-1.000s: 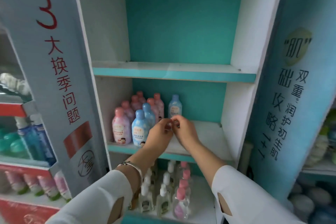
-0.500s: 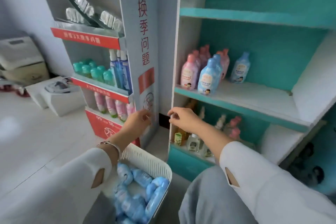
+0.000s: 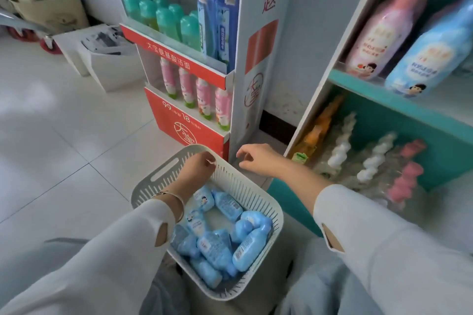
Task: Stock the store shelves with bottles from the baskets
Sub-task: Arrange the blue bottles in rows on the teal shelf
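Note:
A white slotted basket (image 3: pixel 158 174) sits on the floor in front of me, holding several light blue bottles (image 3: pixel 247 248) lying on their sides. My left hand (image 3: pixel 195 167) hovers over the basket's far rim, fingers loosely curled and empty. My right hand (image 3: pixel 258 157) hangs just right of the basket, above the floor, fingers relaxed and holding nothing. On the teal shelf (image 3: pixel 363 87) at the upper right stand a pink bottle (image 3: pixel 384 30) and a blue bottle (image 3: pixel 425 59).
Below the teal shelf, clear pump bottles (image 3: pixel 340 151) and pink-capped ones (image 3: pixel 407 174) fill the bottom level. A red display stand (image 3: pixel 184 115) with green, blue and pink bottles rises behind the basket. White boxes (image 3: pixel 102 59) lie on the tiled floor at left.
My view has dropped from the shelf to the floor basket. Both hands came away from the middle shelf and lowered to the basket's far rim, empty.

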